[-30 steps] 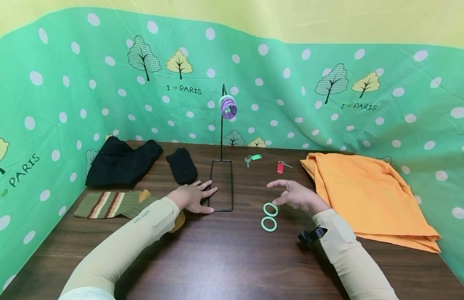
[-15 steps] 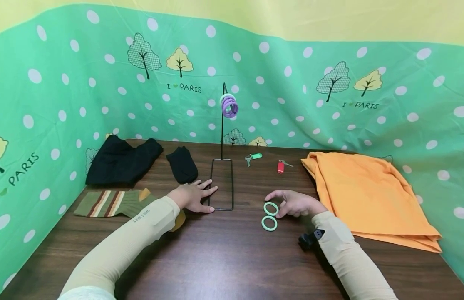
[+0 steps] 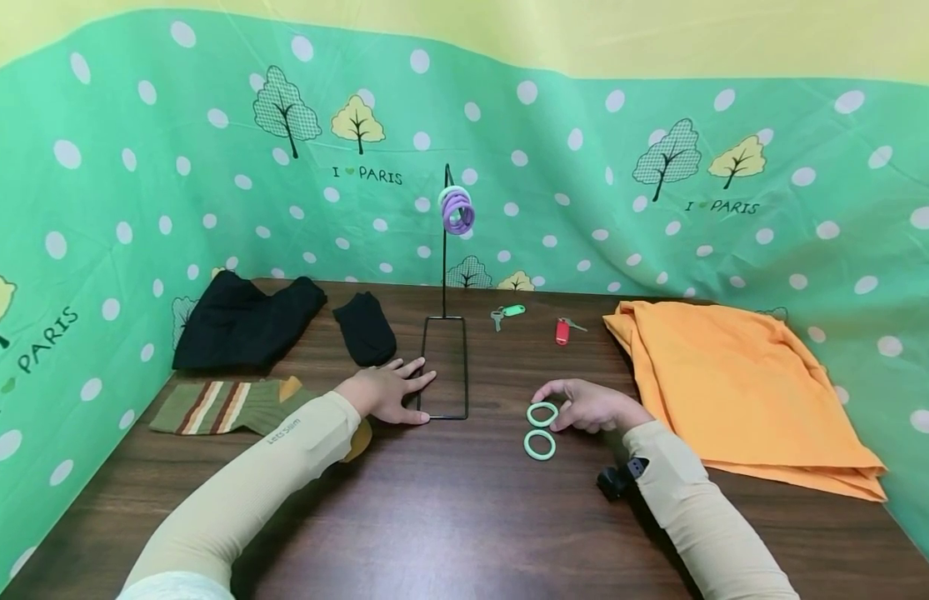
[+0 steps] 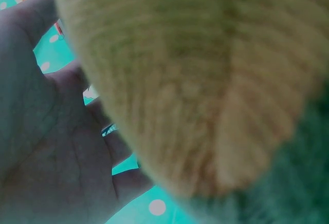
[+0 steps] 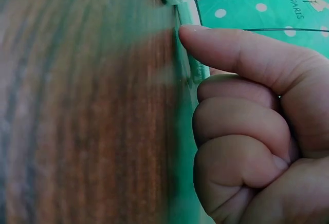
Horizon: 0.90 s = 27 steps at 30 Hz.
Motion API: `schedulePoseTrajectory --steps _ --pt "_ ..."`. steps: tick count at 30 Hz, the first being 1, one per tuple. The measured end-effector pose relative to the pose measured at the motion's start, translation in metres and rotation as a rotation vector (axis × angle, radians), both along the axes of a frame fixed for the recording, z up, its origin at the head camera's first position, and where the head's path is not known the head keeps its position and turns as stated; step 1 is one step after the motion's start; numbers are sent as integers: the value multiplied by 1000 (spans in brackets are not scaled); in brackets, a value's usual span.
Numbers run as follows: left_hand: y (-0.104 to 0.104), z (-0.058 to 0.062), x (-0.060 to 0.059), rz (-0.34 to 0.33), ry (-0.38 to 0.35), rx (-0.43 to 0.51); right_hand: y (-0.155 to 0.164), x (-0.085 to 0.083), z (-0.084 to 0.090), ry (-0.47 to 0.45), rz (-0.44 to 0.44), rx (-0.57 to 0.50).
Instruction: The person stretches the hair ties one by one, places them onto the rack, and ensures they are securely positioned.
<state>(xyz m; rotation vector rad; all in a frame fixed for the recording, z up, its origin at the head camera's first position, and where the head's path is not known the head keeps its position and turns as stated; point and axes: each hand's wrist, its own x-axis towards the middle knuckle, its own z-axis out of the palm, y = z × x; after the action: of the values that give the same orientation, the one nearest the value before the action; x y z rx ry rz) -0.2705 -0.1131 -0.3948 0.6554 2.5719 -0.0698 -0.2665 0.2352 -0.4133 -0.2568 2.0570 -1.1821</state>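
Note:
My left hand (image 3: 385, 393) lies with fingers spread on the table and over the left bar of the black wire stand's base (image 3: 466, 367). Beneath that forearm is an olive striped sock (image 3: 232, 407), whose mustard part (image 4: 185, 131) fills much of the left wrist view. With thumb and index finger my right hand (image 3: 595, 406) pinches the farther mint green ring (image 3: 531, 414); its other fingers are curled in. A second mint green ring (image 3: 539, 445) lies flat just nearer to me. Purple rings (image 3: 458, 215) and a pale green one hang from the stand's top arm.
Black folded cloth (image 3: 242, 321) and a black sock (image 3: 365, 329) lie at the back left. Keys with a green tag (image 3: 513, 310) and a red tag (image 3: 562, 332) lie behind my right hand. Orange folded cloth (image 3: 741, 392) covers the right side. A patterned curtain (image 3: 554, 167) stands behind.
My right hand has come down and nearer to me, its index finger bending round the farther mint ring, which now tilts slightly. The left hand has stayed in place.

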Motion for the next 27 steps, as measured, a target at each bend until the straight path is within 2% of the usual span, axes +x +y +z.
schedulePoseTrajectory --steps 5,11,20,27 --pt "1 -1 0 1 -1 -2 -5 0 4 32 7 -35" --pt "1 -2 -1 5 2 -8 -19 5 16 116 35 -109" --pt "1 -1 -1 5 3 -9 -45 20 42 271 51 -197" --pt "1 -3 -1 2 6 -9 -60 33 72 392 42 -214"
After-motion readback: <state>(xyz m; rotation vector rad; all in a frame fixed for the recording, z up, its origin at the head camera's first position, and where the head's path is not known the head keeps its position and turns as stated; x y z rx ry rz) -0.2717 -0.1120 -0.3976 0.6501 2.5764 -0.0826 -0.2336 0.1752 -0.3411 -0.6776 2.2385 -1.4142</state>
